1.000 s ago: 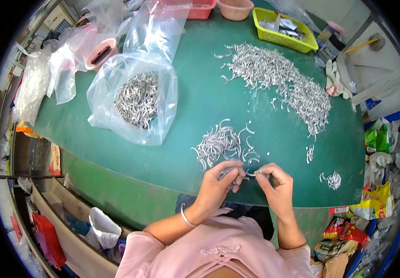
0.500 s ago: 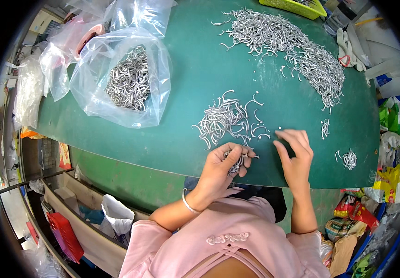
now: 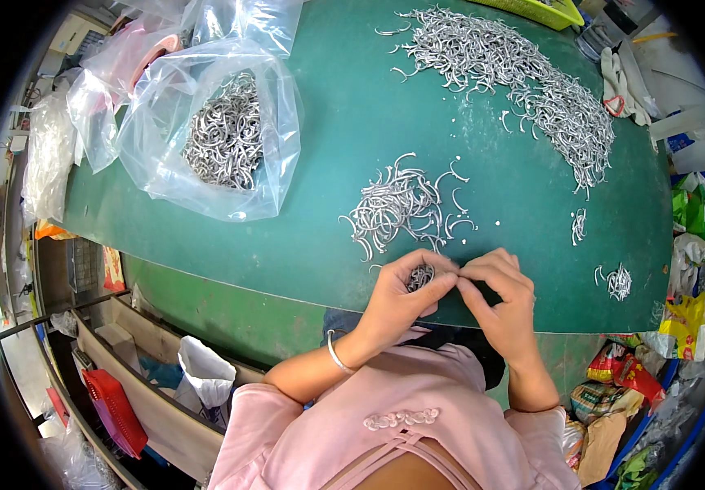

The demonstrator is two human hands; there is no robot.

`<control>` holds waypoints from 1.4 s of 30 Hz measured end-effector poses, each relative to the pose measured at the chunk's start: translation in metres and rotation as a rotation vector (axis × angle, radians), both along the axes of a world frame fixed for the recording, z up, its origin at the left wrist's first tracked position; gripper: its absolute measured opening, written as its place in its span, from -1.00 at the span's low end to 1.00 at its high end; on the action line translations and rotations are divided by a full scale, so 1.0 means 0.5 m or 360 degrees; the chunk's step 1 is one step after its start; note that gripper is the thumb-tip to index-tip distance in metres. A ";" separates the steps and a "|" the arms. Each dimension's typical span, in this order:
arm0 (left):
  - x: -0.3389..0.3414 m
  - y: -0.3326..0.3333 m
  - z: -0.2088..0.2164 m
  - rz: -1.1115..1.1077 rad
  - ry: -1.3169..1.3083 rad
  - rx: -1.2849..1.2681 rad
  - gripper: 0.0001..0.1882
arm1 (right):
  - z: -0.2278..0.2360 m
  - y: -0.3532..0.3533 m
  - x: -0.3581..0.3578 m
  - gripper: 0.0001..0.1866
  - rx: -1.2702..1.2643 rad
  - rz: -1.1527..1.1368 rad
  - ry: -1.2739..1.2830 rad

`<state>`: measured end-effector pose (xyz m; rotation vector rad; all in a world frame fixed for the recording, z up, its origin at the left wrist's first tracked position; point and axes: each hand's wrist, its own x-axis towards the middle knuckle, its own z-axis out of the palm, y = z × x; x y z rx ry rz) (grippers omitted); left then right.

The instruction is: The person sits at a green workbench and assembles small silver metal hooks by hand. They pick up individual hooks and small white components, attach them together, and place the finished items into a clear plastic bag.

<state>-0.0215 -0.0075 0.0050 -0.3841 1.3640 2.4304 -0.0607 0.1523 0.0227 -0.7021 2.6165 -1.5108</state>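
My left hand is closed round a bunch of small curved metal pieces, their silvery ends showing in the palm. Its thumb and forefinger meet the pinched fingertips of my right hand just above the table's near edge. Whatever lies between those fingertips is too small and covered to make out. Right beyond my hands, a loose pile of the same curved pieces rests on the green table. A few strays and tiny white bits lie at the pile's right side.
A clear plastic bag at the left holds many darker curved pieces. Toward the far right spreads a large heap of silvery ones, with two small clusters nearer me. White gloves and a yellow-green tray sit at the far edge.
My right hand has moved left and closed, its fingertips now meeting those of my left hand. A curved piece that stuck out from my left fingertips no longer shows.
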 end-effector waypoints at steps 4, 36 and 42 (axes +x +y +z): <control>0.010 -0.004 -0.028 0.0109 -0.0043 0.0244 -0.86 | -0.013 0.001 -0.027 -0.87 -0.0034 -0.0078 -0.0002; 0.003 -0.016 -0.006 0.0026 -0.0273 0.0321 -0.76 | -0.014 -0.016 -0.019 -0.83 -0.0054 -0.0002 0.0460; -0.007 -0.011 -0.012 0.0026 -0.0374 0.0266 -0.76 | -0.025 -0.001 -0.030 -0.73 0.0178 0.0349 0.0850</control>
